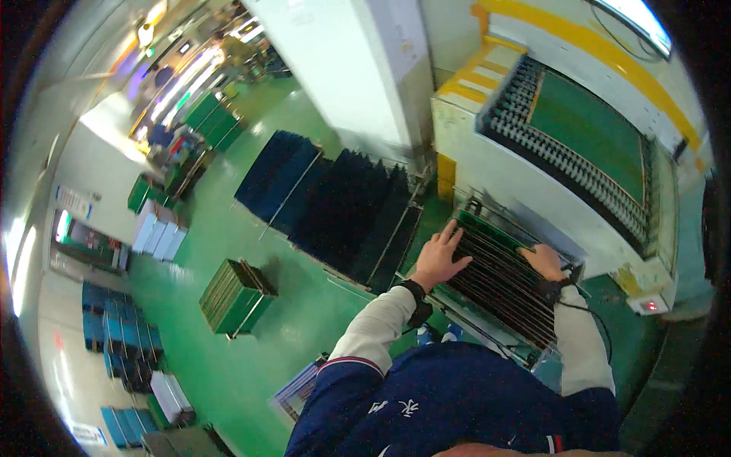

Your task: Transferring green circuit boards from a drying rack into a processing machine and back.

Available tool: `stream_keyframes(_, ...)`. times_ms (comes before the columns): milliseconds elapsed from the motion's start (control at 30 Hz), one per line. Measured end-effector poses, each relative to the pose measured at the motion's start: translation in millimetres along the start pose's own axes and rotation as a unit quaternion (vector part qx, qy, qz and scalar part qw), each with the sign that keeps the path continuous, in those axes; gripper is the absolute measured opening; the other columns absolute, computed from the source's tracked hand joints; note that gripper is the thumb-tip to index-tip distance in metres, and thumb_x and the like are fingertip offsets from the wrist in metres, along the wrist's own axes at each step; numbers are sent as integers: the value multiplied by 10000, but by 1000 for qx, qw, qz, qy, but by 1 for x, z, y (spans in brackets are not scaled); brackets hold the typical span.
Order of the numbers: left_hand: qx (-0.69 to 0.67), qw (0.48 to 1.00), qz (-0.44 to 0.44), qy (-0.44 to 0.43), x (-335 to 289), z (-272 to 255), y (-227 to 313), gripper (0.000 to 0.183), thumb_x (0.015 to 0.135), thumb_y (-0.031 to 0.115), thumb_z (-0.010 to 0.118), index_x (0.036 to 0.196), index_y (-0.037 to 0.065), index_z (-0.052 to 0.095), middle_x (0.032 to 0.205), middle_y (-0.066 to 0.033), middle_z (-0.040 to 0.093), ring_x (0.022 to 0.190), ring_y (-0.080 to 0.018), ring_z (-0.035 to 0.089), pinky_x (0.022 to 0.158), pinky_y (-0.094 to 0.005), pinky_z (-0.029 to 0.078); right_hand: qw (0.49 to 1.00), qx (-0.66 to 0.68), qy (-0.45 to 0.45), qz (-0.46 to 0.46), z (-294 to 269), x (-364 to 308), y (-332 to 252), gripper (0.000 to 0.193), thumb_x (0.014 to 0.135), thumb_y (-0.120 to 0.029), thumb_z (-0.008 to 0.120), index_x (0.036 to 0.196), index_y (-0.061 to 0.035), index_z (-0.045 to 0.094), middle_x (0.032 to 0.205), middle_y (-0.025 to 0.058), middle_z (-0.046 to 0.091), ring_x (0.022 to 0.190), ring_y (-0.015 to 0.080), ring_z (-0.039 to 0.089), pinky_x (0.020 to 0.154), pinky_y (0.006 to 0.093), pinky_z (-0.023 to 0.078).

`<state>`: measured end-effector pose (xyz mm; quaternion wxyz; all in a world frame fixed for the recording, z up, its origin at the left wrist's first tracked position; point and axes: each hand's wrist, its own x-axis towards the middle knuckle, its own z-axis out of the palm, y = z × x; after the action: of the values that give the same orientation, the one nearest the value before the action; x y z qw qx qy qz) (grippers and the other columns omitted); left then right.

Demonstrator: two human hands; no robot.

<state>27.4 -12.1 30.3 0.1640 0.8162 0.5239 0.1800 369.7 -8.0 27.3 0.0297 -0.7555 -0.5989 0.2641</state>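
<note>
In front of me stands a metal rack packed with several thin, dark green-edged panels set on edge, resembling circuit boards. My left hand lies over the rack's left side with its fingers spread, touching or just above the panels' top edges. Across from it, my right hand rests at the panels' right side, fingers stretched out toward the left and partly foreshortened. Neither hand visibly lifts a panel. Dark bands circle both wrists, and a thin cable hangs by the right forearm.
Beyond the rack is a machine with a roller conveyor carrying a flat green panel. Racks of dark blue-black sheets stand left of me. Farther left, a green stack of boards sits on the floor. A white pillar rises behind.
</note>
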Motion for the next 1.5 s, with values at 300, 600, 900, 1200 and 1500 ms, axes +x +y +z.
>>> stream_keyframes(300,-15,1000,4,10,1,6,-2,782,903,558,715,1489,65,557,1660,-139,375,1226,-408,594,1035,-496,526,989,-31,134,-47,20,9,20,655,899,-615,696,811,34,695,772,262,673,762,449,669,667,526,472)
stream_keyframes(600,-31,999,15,21,-2,7,0,790,906,543,712,1508,66,528,1654,-159,383,1223,-400,581,1038,-486,507,986,-57,144,-58,36,32,52,567,901,-531,722,799,26,682,804,260,671,775,448,662,688,537,473)
stream_keyframes(900,-30,1000,-5,7,-16,2,-1,786,931,542,690,1535,77,499,1666,-152,355,1328,-402,525,1092,-504,473,990,-55,116,-51,23,23,31,543,903,-507,733,830,30,702,833,270,684,785,445,668,692,518,479)
stream_keyframes(1200,-30,998,-4,52,-30,3,-11,745,907,499,731,1480,62,543,1611,-155,409,1252,-393,557,1018,-505,501,994,-39,78,-69,19,15,1,522,918,-468,729,777,33,700,812,286,684,768,470,660,673,536,461)
stream_keyframes(1500,-44,998,7,46,-10,4,-6,736,894,492,744,1464,65,559,1609,-148,414,1249,-373,564,1015,-496,507,990,-33,112,-73,22,28,27,514,910,-467,743,829,40,723,780,286,662,740,451,646,675,530,453)
